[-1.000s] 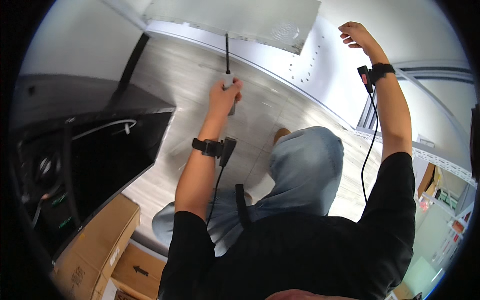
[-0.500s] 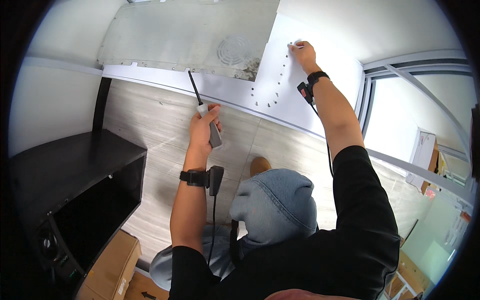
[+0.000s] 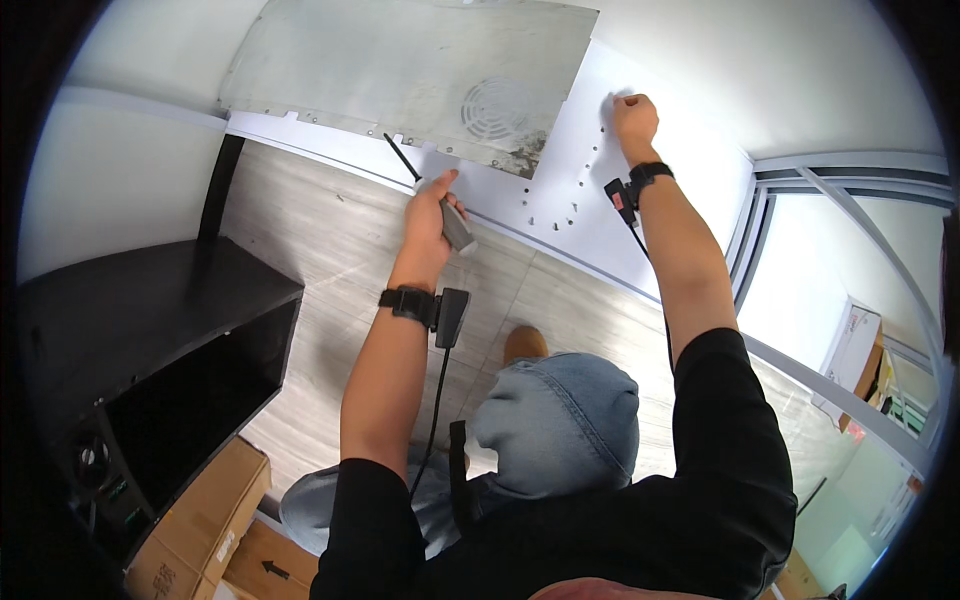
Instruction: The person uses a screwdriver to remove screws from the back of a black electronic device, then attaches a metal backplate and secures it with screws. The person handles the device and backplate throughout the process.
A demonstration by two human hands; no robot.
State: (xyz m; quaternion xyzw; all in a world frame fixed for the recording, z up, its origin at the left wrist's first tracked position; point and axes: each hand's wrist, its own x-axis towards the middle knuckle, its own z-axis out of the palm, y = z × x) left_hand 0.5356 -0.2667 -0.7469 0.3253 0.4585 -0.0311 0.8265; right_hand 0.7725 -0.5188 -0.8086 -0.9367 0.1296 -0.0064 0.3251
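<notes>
My left hand [image 3: 428,225] is closed round the grey handle of a screwdriver [image 3: 459,232]. Its thin black shaft points up and left, with the tip near the front edge of a flat grey metal panel [image 3: 370,70]. This panel has a round vent pattern and a dark stained corner, and it lies on a white tabletop [image 3: 620,250]. Over the tabletop, right of the panel, my right hand [image 3: 636,125] has its fingers pinched together; what they hold, if anything, is hidden. Small screws [image 3: 573,206] stand in a curved row below that hand.
A black cabinet [image 3: 150,300] with an open front stands at the left, above cardboard boxes [image 3: 205,515]. Grey metal framing [image 3: 840,370] runs along the right side. Beneath the table's front edge is a pale wood-look floor [image 3: 330,240].
The view has shifted, so the panel and table sit farther right and lower. My right hand's fingers have curled in more tightly. The screwdriver stays in my left hand.
</notes>
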